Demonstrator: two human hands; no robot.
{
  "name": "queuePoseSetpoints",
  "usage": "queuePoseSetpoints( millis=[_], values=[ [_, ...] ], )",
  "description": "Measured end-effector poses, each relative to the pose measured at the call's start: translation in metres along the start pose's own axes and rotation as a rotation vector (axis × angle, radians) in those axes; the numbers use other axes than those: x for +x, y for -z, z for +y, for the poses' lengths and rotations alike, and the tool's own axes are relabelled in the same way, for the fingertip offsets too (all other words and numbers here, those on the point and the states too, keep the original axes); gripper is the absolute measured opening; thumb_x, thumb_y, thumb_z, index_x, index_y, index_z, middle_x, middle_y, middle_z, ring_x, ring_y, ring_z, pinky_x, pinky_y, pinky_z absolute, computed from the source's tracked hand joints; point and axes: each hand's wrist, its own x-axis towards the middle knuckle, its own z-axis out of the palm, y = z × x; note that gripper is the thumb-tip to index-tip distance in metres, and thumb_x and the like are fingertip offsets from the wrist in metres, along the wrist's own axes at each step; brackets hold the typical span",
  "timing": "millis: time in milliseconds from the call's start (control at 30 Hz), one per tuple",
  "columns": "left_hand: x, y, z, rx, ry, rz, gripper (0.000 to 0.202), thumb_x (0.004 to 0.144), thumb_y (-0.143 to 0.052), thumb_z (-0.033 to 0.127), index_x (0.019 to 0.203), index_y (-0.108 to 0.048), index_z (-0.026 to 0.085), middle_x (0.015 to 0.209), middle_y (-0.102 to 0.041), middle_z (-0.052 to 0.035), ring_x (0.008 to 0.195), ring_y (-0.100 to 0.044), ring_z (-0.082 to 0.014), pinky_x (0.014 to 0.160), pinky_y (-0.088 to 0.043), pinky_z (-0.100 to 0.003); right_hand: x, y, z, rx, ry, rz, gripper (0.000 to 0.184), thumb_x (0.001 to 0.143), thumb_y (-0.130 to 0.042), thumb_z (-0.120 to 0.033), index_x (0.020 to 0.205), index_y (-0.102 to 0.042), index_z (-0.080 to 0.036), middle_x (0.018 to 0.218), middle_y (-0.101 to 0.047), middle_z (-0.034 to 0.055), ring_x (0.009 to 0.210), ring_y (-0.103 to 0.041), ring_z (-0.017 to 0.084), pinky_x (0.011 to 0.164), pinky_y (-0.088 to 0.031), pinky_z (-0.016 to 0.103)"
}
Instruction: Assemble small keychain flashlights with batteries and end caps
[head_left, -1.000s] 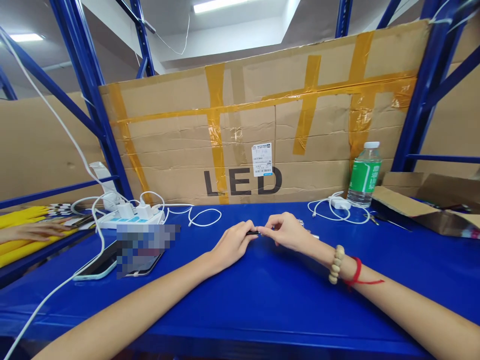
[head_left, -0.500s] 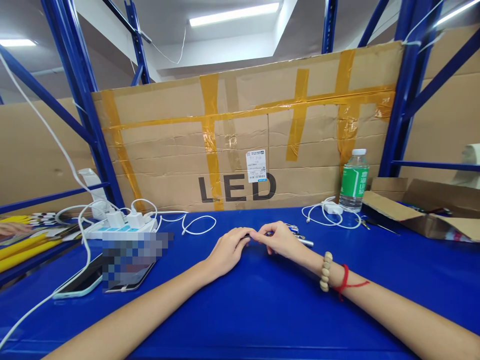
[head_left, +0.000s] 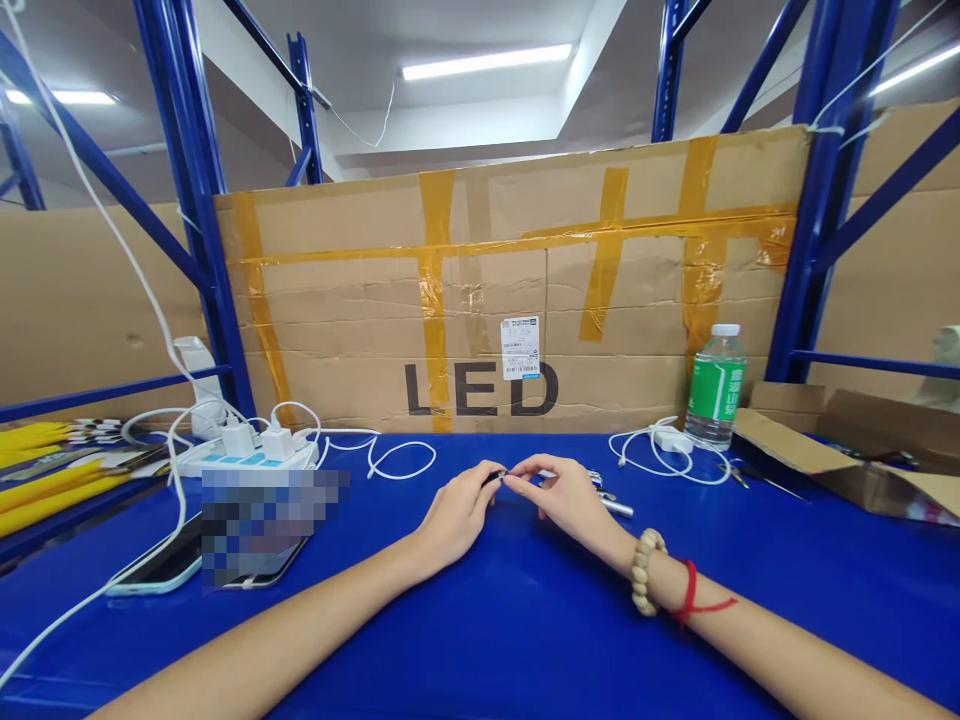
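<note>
Above the blue tabletop [head_left: 480,640], my left hand [head_left: 454,515] is closed around a small dark piece [head_left: 494,477] whose kind I cannot make out; just its end shows at the fingertips. My right hand [head_left: 566,498] meets it from the right, thumb and forefinger pinched together at that end. Whether those fingertips grip the dark piece or something tiny on it is too small to tell. Several silvery metal parts, one a short rod [head_left: 618,508], lie just behind my right hand and are partly hidden by it.
To the left are a white power strip [head_left: 251,462] with chargers, a phone [head_left: 161,565], a blurred-out device [head_left: 270,570] and yellow bundles [head_left: 52,495]. A water bottle [head_left: 716,388], white cable [head_left: 671,440], tweezers-like tool [head_left: 772,484] and open cardboard box [head_left: 847,465] stand right. Taped cardboard [head_left: 360,320] forms the back.
The view has tilted up slightly, so the scene sits lower. My right fingertips have shifted a little at the dark piece, showing more of it. Another person's hand at the left edge is gone from view.
</note>
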Motion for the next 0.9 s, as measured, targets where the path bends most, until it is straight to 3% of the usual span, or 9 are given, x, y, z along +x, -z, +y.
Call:
queuePoseSetpoints(
  millis=[200, 467, 900],
  values=[
    [0.001, 0.0, -0.001, 0.035, 0.031, -0.009, 0.024, 0.092, -0.029, 0.029, 0.101, -0.05, 0.022, 0.077, -0.058, 0.0005, 0.075, -0.056, -0.0152, 0.068, -0.041, -0.025, 0.002, -0.002, 0.003, 0.1, 0.031, 0.003, 0.029, 0.071, -0.061, -0.041, 0.083, -0.069, -0.016, 0.079, -0.066, 0.0045, 0.037, -0.048, 0.006, 0.038, -0.039, 0.021],
    [-0.001, 0.0, -0.005, -0.096, -0.022, -0.097, 0.02, 0.091, -0.031, 0.029, 0.095, -0.049, 0.02, 0.068, -0.054, 0.0025, 0.065, -0.053, -0.0117, 0.065, -0.041, -0.022, 0.003, 0.008, 0.0, 0.167, 0.112, -0.09, 0.037, 0.064, -0.066, -0.05, 0.072, -0.069, -0.014, 0.075, -0.06, 0.0036, 0.037, -0.046, 0.004, 0.036, -0.038, 0.02],
    [-0.008, 0.003, 0.003, -0.102, -0.04, -0.158, 0.013, 0.091, -0.033, 0.027, 0.093, -0.044, 0.02, 0.079, -0.059, 0.0001, 0.071, -0.057, -0.0146, 0.067, -0.042, -0.026, 0.004, 0.017, -0.002, 0.068, 0.16, -0.21, 0.035, 0.066, -0.065, -0.049, 0.066, -0.066, -0.014, 0.068, -0.057, 0.0012, 0.039, -0.049, 0.006, 0.039, -0.038, 0.021]
  ],
)
